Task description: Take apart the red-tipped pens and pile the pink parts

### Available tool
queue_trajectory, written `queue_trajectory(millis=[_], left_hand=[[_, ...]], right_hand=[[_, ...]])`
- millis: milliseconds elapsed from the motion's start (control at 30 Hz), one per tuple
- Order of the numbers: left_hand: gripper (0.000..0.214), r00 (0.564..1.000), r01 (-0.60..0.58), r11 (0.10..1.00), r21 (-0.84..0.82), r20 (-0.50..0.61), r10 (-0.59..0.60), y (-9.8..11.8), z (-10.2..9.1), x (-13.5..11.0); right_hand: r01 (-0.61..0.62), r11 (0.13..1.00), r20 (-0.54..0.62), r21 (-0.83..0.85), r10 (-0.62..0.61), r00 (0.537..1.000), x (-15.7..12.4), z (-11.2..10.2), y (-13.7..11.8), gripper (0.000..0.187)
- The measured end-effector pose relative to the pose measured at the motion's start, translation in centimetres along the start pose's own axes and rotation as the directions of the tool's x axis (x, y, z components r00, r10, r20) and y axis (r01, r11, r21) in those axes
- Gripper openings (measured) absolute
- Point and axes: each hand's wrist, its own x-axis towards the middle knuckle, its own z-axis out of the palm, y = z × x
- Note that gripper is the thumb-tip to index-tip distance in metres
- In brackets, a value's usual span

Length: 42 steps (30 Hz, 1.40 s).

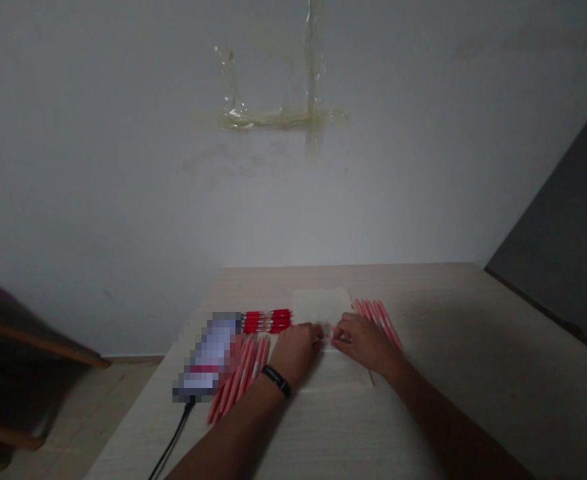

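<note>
My left hand (299,348), with a black band on its wrist, has its fingers drawn together over a pale sheet (318,303). Facing it from the right, my right hand (362,339) is closed in a pinch. Between the fingertips there seems to be something small and pale, too blurred to name. Several pink pens (379,320) lie side by side just beyond my right hand. Left of my left forearm is a larger group of pink pens (238,383). Red pens (266,321) with silvery parts lie in a row behind them.
A phone-like device (206,363), pixelated, lies at the table's left with a black cable (173,437) running off the near edge. The wooden table (453,373) meets a grey wall bearing peeling clear tape (273,120). Dark wooden furniture (18,373) stands at the left.
</note>
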Motion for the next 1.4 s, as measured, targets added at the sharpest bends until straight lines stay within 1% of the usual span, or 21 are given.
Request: queue_trajectory(millis=[167, 300, 433, 533, 600, 700, 767, 867, 1000, 1100, 1267, 1400], left_hand=[[0.027, 1.000, -0.011, 0.999, 0.041, -0.009, 0.011, 0.1, 0.4, 0.2], [0.030, 1.000, -0.010, 0.999, 0.051, 0.012, 0.009, 0.4, 0.4, 0.2], [0.033, 0.999, 0.041, 0.996, 0.077, 0.022, -0.043, 0.7, -0.2, 0.1], [0.028, 0.996, 0.082, 0.994, 0.065, 0.019, -0.083, 0.7, -0.8, -0.1], [0.025, 0.998, 0.068, 0.997, 0.039, -0.009, -0.068, 0.6, -1.0, -0.2], [0.023, 0.998, 0.033, 0.999, -0.006, -0.052, -0.033, 0.4, -1.1, -0.4], [0.021, 0.998, 0.013, 0.999, -0.033, -0.069, -0.015, 0.3, -1.1, -0.4], [0.019, 0.995, -0.010, 0.998, -0.061, -0.101, 0.004, 0.2, -0.9, -0.5], [0.017, 0.989, -0.010, 0.996, -0.085, -0.145, -0.002, 0.2, -0.7, -0.5], [0.017, 0.989, -0.010, 0.996, -0.094, -0.148, -0.005, 0.1, -0.5, -0.5], [0.017, 0.991, -0.007, 0.996, -0.093, -0.133, -0.006, 0.2, -0.7, -0.5], [0.015, 0.990, 0.000, 0.995, -0.098, -0.140, -0.014, 0.2, -0.8, -0.5]], right_hand=[[0.010, 1.000, 0.019, 0.003, -0.010, 1.000, 0.0, 0.2, 0.0, 0.006], [-0.004, 0.999, -0.021, 0.037, 0.005, 1.000, 0.0, -0.3, 0.1, 0.007], [-0.075, 0.996, -0.060, 0.053, 0.078, 0.995, -0.2, -0.9, 0.5, 0.010], [-0.101, 0.994, -0.089, 0.046, 0.104, 0.991, -0.4, -0.9, 0.9, 0.008], [-0.079, 0.993, -0.092, 0.082, 0.087, 0.992, -0.5, -0.9, 0.9, 0.006], [-0.017, 0.980, -0.063, 0.200, 0.030, 0.998, -0.5, -0.8, 0.7, 0.005], [0.015, 0.968, -0.057, 0.249, -0.001, 0.998, -0.5, -0.7, 0.5, 0.005], [0.045, 0.969, -0.072, 0.243, -0.029, 0.997, -0.5, -0.6, 0.4, 0.006], [0.086, 0.974, -0.060, 0.211, -0.075, 0.995, -0.6, -0.5, 0.5, 0.006], [0.095, 0.974, -0.060, 0.207, -0.084, 0.995, -0.6, -0.6, 0.4, 0.007], [0.079, 0.976, -0.077, 0.205, -0.064, 0.995, -0.5, -1.0, 0.1, 0.009], [0.089, 0.979, -0.068, 0.182, -0.078, 0.995, -0.5, -0.8, 0.2, 0.008]])
